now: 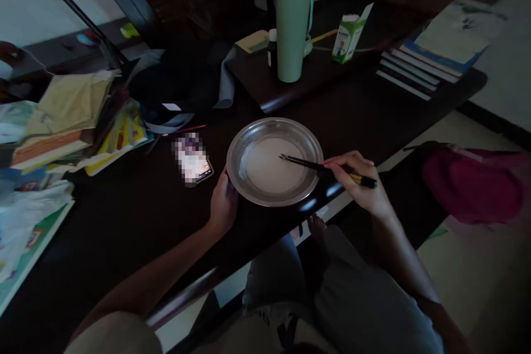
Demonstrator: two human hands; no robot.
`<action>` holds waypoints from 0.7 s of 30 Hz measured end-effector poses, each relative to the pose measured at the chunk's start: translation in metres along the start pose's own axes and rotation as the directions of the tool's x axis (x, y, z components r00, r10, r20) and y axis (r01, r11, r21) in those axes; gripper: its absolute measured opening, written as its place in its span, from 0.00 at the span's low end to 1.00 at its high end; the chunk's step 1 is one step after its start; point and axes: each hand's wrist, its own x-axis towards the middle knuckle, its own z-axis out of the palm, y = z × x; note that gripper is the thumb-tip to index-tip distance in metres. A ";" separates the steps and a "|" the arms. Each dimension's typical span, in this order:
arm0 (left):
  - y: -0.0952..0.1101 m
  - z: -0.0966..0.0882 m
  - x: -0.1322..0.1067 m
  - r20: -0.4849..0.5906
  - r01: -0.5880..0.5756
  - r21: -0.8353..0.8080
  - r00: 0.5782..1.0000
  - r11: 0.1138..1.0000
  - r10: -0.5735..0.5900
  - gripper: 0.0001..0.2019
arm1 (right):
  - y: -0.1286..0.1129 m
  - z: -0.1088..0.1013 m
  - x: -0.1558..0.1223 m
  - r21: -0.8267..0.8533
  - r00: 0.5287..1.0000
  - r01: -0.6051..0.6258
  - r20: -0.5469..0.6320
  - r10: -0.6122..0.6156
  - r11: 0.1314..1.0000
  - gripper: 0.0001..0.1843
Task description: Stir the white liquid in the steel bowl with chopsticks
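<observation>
A round metal plate (244,144) with pale white liquid in it sits near the front edge of a dark table (136,215). My left hand (223,202) rests against the plate's left rim, fingers curled on its edge. My right hand (357,180) is closed round a pair of dark chopsticks (302,162). Their tips reach into the white liquid near the plate's middle.
A phone (193,161) lies left of the plate. A tall green flask (293,16) and a small carton (350,33) stand behind it. Stacked books (431,61) lie at back right, with papers and books (66,121) at left. A pink cloth (473,188) lies right.
</observation>
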 end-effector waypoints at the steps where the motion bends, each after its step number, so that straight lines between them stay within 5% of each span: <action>1: -0.002 0.002 0.001 0.002 -0.007 -0.011 1.000 1.000 0.007 0.21 | -0.001 -0.005 -0.003 0.017 1.000 -0.007 0.029 0.007 1.000 0.11; 5: -0.005 0.006 0.003 0.029 -0.017 -0.031 0.999 0.999 0.018 0.22 | -0.007 -0.007 -0.010 0.051 0.990 -0.018 0.138 0.011 0.999 0.12; 14: -0.001 0.000 0.006 0.129 -0.021 -0.081 0.991 0.997 0.032 0.22 | -0.007 0.052 -0.001 -0.026 0.990 0.089 0.107 -0.086 0.996 0.12; 21: -0.001 -0.008 0.006 0.151 -0.022 -0.086 0.988 0.996 0.035 0.22 | -0.009 0.025 -0.013 -0.131 0.995 0.042 -0.079 -0.053 0.991 0.11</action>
